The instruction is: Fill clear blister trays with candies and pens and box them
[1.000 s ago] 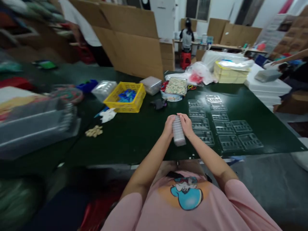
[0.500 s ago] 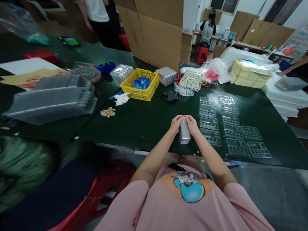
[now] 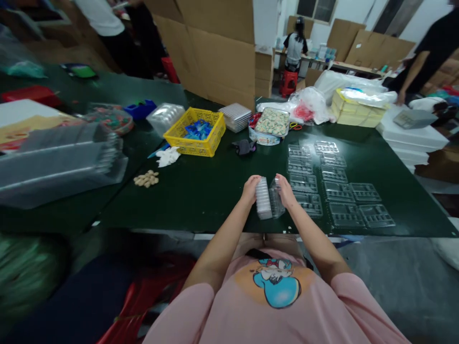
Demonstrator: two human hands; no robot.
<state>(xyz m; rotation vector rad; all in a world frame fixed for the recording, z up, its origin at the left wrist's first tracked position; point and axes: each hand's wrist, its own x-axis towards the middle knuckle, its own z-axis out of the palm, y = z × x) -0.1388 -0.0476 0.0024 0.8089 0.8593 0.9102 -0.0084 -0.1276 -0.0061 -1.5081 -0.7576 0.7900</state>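
Observation:
My left hand (image 3: 251, 188) is closed on a stack of clear plastic trays (image 3: 264, 199), which stands on edge on the dark green table (image 3: 201, 196). A single clear plastic tray (image 3: 277, 198) is tilted apart from the stack, and my right hand (image 3: 285, 190) grips its right side. Between stack and tray a narrow gap opens toward the top. To the right of my right hand, several similar clear trays (image 3: 337, 192) lie flat in rows.
Beyond my hands are a yellow basket (image 3: 211, 143) of blue pieces, a dark cloth item (image 3: 244, 147) and a round tin (image 3: 265, 138) bearing a filled tray. Beige pieces (image 3: 146, 179) and large stacked plastic sheets (image 3: 71, 167) lie left. A person (image 3: 419, 57) stands at far right.
One tray has come away from the stack and leans right with my right hand. My left hand keeps the rest of the stack. The camera view has shifted, and a person shows more at right.

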